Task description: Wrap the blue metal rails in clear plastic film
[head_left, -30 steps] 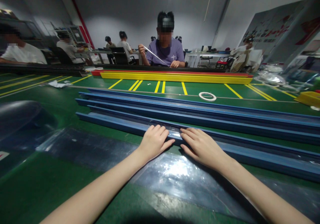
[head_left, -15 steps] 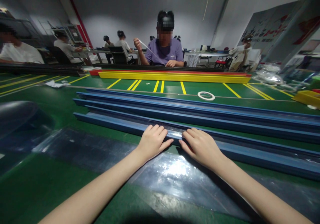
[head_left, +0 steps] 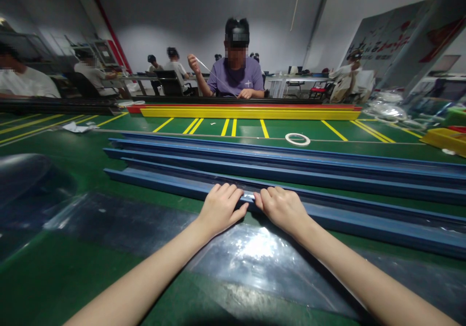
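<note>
The nearest blue channel strip point(head_left: 364, 225) lies lengthwise across the green table, its trough facing up. My left hand point(head_left: 221, 207) is closed over its front edge, fingers in the trough and thumb on the near side. Just to the right, my right hand point(head_left: 282, 210) grips the same strip with curled fingers. A shiny bit of clear film shows between the two hands. In front of the strip, a wide clear plastic sheet point(head_left: 255, 255) lies under my forearms. More blue channel strips point(head_left: 174, 162) rest parallel behind.
A white tape ring point(head_left: 297, 139) lies beyond the blue strips. Farther back are a yellow strip point(head_left: 251, 114) and a red strip point(head_left: 134, 109). Opposite sits a person point(head_left: 236, 78) holding a thin white strand. A curled clear sheet point(head_left: 32, 185) is at left, a yellow bin point(head_left: 442, 142) at right.
My right hand has slid left along the blue strip, closer to my left hand, and its fingers are more curled. The view has shifted slightly.
</note>
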Available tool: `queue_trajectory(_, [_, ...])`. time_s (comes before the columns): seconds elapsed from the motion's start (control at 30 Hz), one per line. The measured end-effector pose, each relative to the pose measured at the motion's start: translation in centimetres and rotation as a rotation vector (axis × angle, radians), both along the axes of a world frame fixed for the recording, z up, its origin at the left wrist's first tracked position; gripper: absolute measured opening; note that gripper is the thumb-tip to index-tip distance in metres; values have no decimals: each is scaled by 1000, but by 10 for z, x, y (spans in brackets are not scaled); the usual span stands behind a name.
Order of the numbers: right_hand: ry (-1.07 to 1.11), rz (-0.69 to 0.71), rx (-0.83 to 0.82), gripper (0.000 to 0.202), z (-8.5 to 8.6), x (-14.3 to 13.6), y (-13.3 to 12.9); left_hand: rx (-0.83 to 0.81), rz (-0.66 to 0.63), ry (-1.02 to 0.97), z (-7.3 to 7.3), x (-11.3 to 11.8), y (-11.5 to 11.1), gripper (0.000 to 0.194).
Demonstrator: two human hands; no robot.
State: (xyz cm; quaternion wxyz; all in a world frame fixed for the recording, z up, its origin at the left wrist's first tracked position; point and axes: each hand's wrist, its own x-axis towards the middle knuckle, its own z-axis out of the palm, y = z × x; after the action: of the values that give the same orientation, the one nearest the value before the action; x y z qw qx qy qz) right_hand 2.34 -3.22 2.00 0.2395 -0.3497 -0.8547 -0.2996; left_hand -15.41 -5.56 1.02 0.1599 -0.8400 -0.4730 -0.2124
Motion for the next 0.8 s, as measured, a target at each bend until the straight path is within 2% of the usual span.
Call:
queue_trajectory(0.4, [-25,-33,48,36,0,4,1,23,-21,-29,-2,-1,1,26])
queue_trajectory(0.63, [-80,-82,103,35,2,33,-2,28,-8,-46,-3,-2,2,29])
queue_trajectory(0.8, [-97,-115,149,36,4,60,-3,21,52,-64,-4,-2,2,32])
